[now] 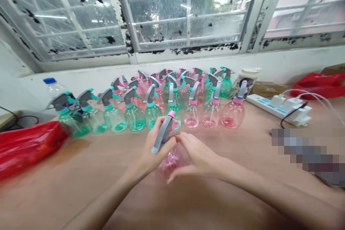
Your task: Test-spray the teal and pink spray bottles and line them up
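A clear pink spray bottle [172, 161] with a grey and pink trigger head [163, 133] is between my hands, above the table's near half. My left hand [155, 147] is closed around the neck, just under the trigger head. Around the bottle's body curls my right hand [198, 156], its thumb along the near side and its fingers up by the neck. Parts of the neck and body are hidden by my fingers. Just beyond stands a front row of spray bottles, green ones [136, 120] on the left and pink ones [233, 115] on the right.
More spray bottles crowd behind that row, below the window. On the right lie a white power strip [280, 106] with cables, a patterned cup [246, 81] and a red bag [320, 84]. Another red bag [29, 143] is at left, near a blue-capped bottle [52, 85].
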{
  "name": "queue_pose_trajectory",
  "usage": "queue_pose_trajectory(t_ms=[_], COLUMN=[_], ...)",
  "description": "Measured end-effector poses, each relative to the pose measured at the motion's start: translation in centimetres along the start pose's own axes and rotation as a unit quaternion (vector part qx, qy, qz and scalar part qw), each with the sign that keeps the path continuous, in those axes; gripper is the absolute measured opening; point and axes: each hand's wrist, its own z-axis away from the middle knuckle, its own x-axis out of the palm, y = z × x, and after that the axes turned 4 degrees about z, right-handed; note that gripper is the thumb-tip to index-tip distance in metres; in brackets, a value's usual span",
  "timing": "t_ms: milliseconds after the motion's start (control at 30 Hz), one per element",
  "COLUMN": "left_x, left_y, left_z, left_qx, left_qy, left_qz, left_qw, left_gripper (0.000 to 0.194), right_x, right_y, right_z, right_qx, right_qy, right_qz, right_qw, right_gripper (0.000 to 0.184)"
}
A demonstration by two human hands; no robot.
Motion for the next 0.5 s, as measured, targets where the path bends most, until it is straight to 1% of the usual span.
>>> queue_pose_trajectory(t_ms=[67,100,200,300,367,500], left_x=[0.3,0.4,0.9,1.2,1.3,1.2], left_y=[-0.4,-0.6,-0.9,-1.0,-1.1,-1.1], left_z=[-0.1,-0.2,-0.7,-1.4,-1.9,-2.4], left_qx=[-0.005,-0.005,0.014,0.038,0.047,0.052], left_qy=[0.012,0.017,0.023,0.026,0.02,-0.006], left_qz=[0.018,0.018,-0.012,-0.031,-0.032,-0.031], left_qw=[1.0,1.0,1.0,0.998,0.998,0.998], left_gripper=[0.031,0.032,0.03,0.02,0.015,0.007], right_x=[-0.6,-1.0,-1.9,-2.2,-2.1,-1.7], right_y=[1.5,2.4,5.3,7.4,8.0,8.1], right_z=[1.1,1.8,3.9,5.6,6.2,6.5], right_qx=[0.021,0.035,0.064,0.075,0.074,0.073], right_qy=[-0.026,-0.025,-0.037,-0.059,-0.065,-0.049], right_qz=[0.011,0.034,0.1,0.136,0.148,0.159], right_qw=[0.999,0.998,0.992,0.986,0.984,0.983], right_gripper=[0.083,0.08,0.058,0.052,0.051,0.054])
